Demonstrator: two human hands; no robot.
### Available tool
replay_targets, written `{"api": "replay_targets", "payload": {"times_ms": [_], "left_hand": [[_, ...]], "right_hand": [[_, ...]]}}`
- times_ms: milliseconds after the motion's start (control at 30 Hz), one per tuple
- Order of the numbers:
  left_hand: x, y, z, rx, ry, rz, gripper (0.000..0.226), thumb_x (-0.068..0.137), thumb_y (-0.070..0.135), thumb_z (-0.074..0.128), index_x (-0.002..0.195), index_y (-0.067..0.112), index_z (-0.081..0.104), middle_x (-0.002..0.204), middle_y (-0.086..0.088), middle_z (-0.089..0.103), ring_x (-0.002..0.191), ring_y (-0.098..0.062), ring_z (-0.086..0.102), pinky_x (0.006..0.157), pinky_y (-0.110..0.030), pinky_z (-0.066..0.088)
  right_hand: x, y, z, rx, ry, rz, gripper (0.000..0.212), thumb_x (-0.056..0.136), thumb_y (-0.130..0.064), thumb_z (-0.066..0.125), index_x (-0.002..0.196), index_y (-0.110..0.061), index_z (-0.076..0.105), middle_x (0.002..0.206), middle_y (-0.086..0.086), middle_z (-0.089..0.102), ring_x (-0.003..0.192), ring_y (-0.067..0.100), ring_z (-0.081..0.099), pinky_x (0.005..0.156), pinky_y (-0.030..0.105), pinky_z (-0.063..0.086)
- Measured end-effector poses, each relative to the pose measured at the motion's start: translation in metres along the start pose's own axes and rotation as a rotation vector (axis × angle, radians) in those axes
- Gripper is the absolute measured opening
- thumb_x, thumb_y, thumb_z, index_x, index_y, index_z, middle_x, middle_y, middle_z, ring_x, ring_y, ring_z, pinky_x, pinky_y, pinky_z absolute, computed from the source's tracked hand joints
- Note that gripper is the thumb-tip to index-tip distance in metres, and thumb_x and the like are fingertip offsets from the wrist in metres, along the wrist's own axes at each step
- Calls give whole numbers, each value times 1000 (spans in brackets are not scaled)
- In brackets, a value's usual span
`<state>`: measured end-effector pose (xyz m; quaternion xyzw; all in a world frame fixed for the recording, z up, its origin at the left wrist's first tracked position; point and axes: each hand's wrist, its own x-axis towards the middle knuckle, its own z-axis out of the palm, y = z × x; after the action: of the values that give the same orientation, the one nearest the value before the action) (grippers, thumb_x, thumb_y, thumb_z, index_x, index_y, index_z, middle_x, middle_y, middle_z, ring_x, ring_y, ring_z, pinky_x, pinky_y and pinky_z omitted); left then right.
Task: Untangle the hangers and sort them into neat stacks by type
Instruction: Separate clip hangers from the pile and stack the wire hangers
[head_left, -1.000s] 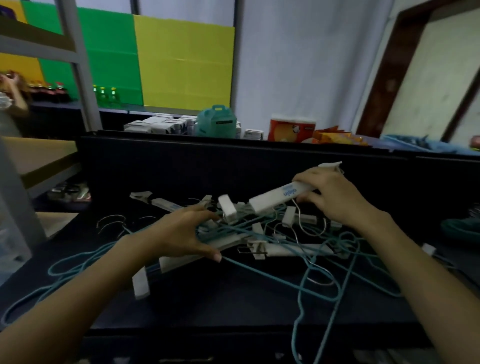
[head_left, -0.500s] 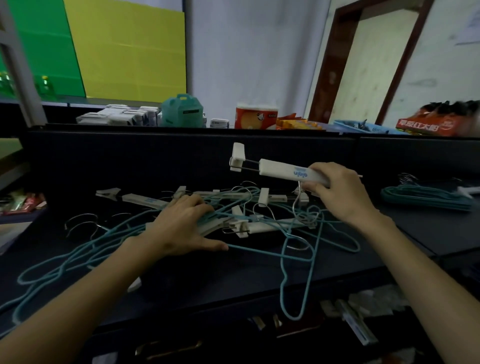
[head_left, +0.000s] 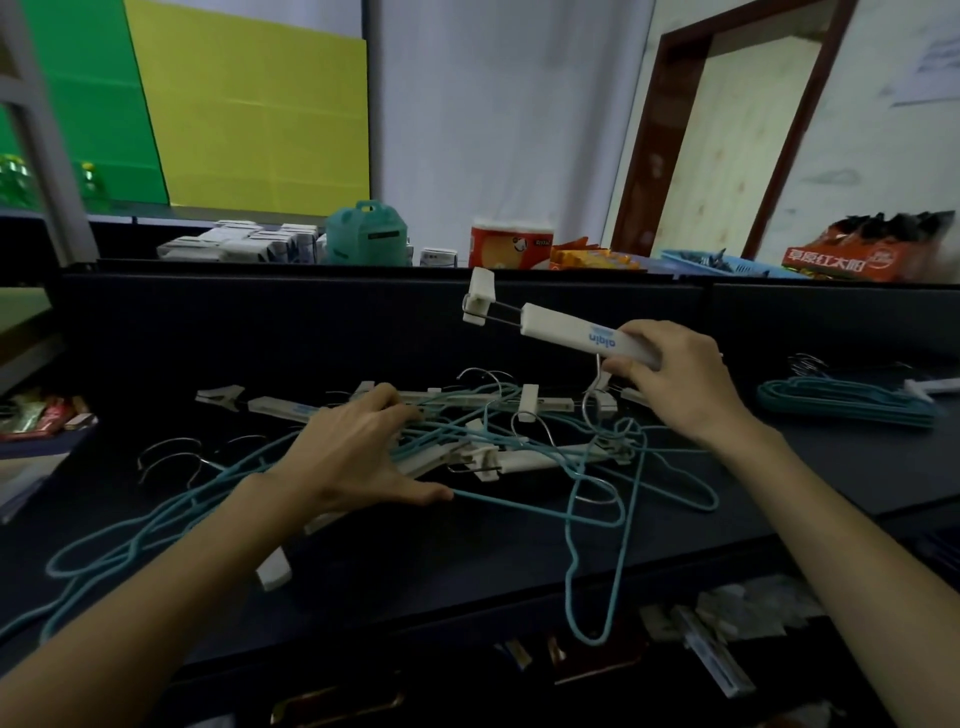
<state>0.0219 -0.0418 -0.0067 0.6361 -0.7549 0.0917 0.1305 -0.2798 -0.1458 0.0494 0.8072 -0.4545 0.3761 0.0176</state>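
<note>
my right hand (head_left: 675, 384) grips a white plastic clip hanger with blue lettering (head_left: 566, 328), lifted above the dark tabletop (head_left: 467, 561), its clip end pointing left and its metal hook dipping into the tangled pile of teal wire hangers and white clip hangers (head_left: 509, 447) below. my left hand (head_left: 353, 452) lies flat on that pile, fingers spread and fairly straight, pressing it down. a neat stack of teal wire hangers (head_left: 847, 400) sits well apart at the right of the tabletop.
</note>
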Motion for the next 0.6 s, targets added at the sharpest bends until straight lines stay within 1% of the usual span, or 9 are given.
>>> {"api": "replay_targets", "payload": {"times_ms": [67, 167, 267, 300, 367, 433, 600], "left_hand": [[-2, -6, -2, 18, 2, -16, 123, 43, 103, 19, 133, 24, 50, 122, 9, 45, 91, -12, 57, 67, -27, 49], [-2, -12, -6, 45, 36, -35, 115, 47, 100, 26, 131, 25, 53, 118, 10, 46, 84, -10, 57, 60, -26, 48], [-1, -19, -11, 59, 51, -49, 114, 47, 100, 27, 130, 27, 53, 116, 12, 47, 82, -9, 57, 53, -20, 39], [-1, -21, -13, 60, 41, -48, 114, 46, 100, 27, 131, 27, 52, 116, 13, 46, 83, -9, 56, 55, -21, 40], [-2, -26, -16, 42, 9, -50, 115, 45, 101, 27, 132, 29, 51, 116, 14, 44, 86, -7, 55, 63, -26, 48], [-5, -32, -19, 18, -4, -62, 115, 44, 102, 28, 132, 30, 50, 115, 14, 44, 88, -6, 55, 69, -31, 51], [-14, -38, -20, 16, -32, -93, 113, 46, 100, 35, 134, 30, 49, 116, 15, 43, 90, -8, 56, 71, -34, 52]], "right_hand": [[2, -1, 1, 2, -5, -4, 35, 83, -29, 72, 114, -15, 64, 104, 5, 64, 92, 19, 57, 81, 42, 50], [4, -3, 3, 6, -2, -5, 35, 83, -30, 72, 113, -15, 64, 103, 4, 63, 91, 19, 56, 81, 42, 50], [6, -6, 4, 11, 4, -12, 35, 82, -30, 72, 113, -15, 64, 102, 4, 63, 91, 19, 57, 81, 43, 50], [7, -6, 4, 14, 5, -13, 35, 82, -30, 72, 113, -15, 65, 102, 4, 63, 91, 19, 57, 81, 43, 50], [7, -7, 4, 19, 4, -12, 36, 81, -30, 73, 113, -16, 65, 102, 3, 63, 91, 19, 56, 81, 43, 50], [7, -7, 3, 25, 2, -9, 36, 81, -30, 73, 114, -16, 64, 103, 3, 63, 92, 19, 56, 82, 43, 50], [3, -8, 6, 44, -13, -1, 38, 81, -30, 73, 115, -14, 64, 104, 4, 63, 92, 19, 58, 82, 42, 51]]}}
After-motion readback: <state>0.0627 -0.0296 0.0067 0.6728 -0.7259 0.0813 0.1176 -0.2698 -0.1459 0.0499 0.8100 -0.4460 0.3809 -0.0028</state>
